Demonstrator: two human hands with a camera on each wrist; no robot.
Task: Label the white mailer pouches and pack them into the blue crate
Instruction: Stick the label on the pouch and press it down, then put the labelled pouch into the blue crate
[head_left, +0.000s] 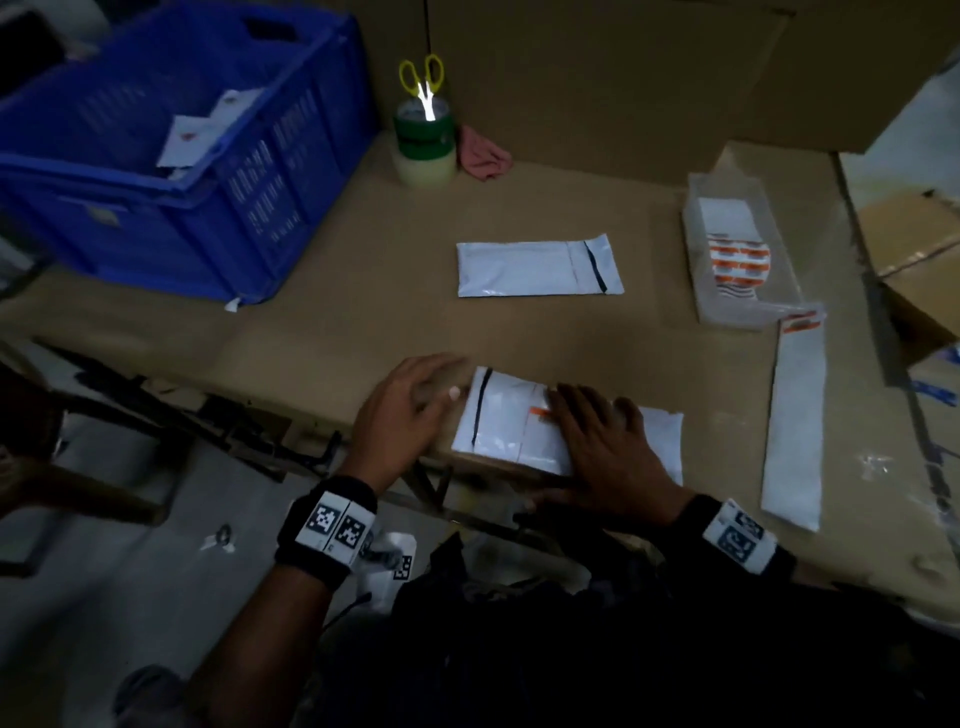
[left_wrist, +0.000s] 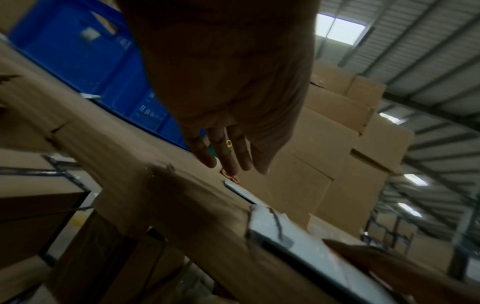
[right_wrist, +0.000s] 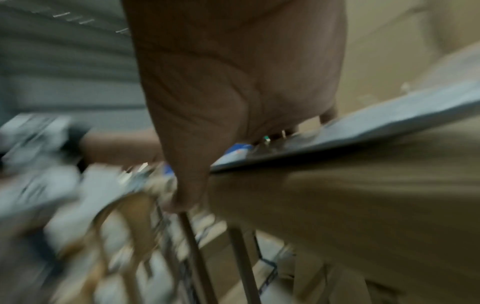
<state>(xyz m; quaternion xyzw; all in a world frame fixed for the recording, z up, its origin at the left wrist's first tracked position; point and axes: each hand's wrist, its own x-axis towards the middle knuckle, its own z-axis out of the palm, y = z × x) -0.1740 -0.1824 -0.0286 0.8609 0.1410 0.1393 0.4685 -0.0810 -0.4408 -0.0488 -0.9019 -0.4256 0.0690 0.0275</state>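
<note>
A white mailer pouch (head_left: 501, 421) with a black seal strip lies at the near edge of the cardboard-covered table (head_left: 337, 322). My right hand (head_left: 602, 441) presses flat on it, over a label with an orange band (head_left: 540, 413); the right wrist view, blurred, shows the palm on the pouch (right_wrist: 389, 121). My left hand (head_left: 410, 410) hovers with straight fingers just left of the pouch, holding nothing; the left wrist view shows its fingers (left_wrist: 228, 156) spread above the table. A second pouch (head_left: 537, 269) lies mid-table. The blue crate (head_left: 171, 156) stands at the back left with pouches inside.
A clear tray of orange-banded labels (head_left: 737, 260) sits at the right, with a long white backing strip (head_left: 795, 421) in front of it. A jar holding yellow scissors (head_left: 423, 135) and a pink cloth (head_left: 483, 153) stand at the back. Cardboard boxes (head_left: 675, 67) wall the far side.
</note>
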